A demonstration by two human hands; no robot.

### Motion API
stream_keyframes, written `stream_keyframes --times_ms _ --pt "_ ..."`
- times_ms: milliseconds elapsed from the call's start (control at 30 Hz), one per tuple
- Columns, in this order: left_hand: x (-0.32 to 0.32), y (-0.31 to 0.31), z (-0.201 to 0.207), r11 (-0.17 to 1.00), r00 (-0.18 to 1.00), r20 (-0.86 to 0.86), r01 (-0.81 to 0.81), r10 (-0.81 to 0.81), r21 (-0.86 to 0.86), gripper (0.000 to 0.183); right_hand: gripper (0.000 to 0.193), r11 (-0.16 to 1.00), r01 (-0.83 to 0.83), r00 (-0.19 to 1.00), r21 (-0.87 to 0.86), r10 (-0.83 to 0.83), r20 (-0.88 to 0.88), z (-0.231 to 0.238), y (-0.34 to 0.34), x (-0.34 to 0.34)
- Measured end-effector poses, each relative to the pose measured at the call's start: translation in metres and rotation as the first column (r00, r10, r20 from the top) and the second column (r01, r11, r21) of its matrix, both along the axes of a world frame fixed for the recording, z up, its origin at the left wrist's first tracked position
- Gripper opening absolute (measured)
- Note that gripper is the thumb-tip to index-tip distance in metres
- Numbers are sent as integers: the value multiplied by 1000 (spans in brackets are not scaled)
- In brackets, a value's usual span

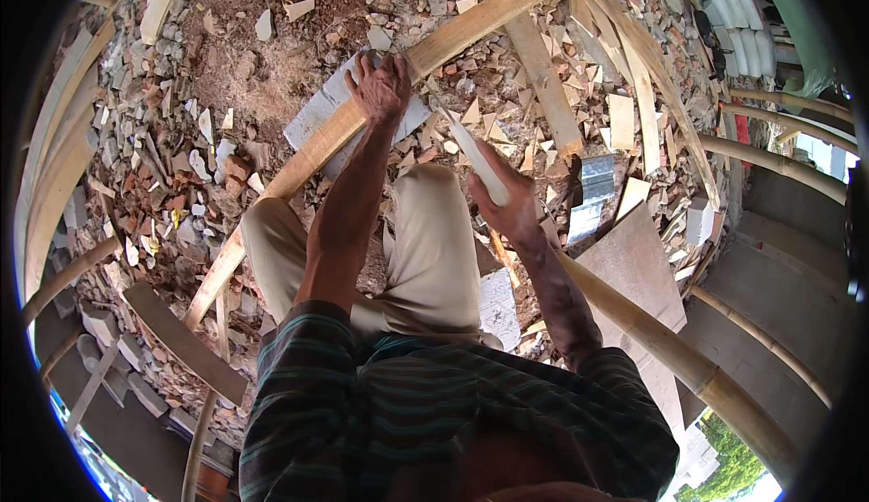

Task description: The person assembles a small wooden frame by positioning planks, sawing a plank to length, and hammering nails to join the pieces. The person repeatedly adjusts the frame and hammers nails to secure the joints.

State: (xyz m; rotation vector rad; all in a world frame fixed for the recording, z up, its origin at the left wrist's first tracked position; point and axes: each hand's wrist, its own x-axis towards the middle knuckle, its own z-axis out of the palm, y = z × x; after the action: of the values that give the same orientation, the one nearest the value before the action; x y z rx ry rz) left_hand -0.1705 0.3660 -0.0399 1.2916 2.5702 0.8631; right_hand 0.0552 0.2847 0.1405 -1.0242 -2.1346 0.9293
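Note:
A long wooden plank (489, 15) runs slantwise from the far right down to the near left, crossing a grey block (319, 104) on the ground. My left hand (380, 90) grips the plank over this block, its fingers reaching over the far edge. To the right of it, my right hand (509, 196) is closed around a long, pale, blade-like tool (478, 160). This tool points up and left toward the plank and is smeared by motion, so its exact kind is unclear. The plank passes beside my left knee (272, 230).
Broken brick and wood chips (489, 122) cover the ground. Another board (534, 67) lies beneath the plank at the far right. A bamboo pole (670, 348) slants past my right arm, near a brown sheet (634, 267). Curved boards (63, 158) stand at the left.

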Motion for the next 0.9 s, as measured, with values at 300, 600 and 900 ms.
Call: stream_keyframes --times_ms 300,600,900 --pt "2 0 3 998 1000 13 -16 17 -67 50 45 996 -1 999 90 -2 36 10 -53 94" --pt "-7 -14 0 997 996 -62 62 -59 39 44 40 991 82 997 -102 -81 16 -3 -20 46" --pt "-15 -13 1 961 986 -13 164 -165 223 21 42 995 33 998 -91 -37 -43 -30 14 10"
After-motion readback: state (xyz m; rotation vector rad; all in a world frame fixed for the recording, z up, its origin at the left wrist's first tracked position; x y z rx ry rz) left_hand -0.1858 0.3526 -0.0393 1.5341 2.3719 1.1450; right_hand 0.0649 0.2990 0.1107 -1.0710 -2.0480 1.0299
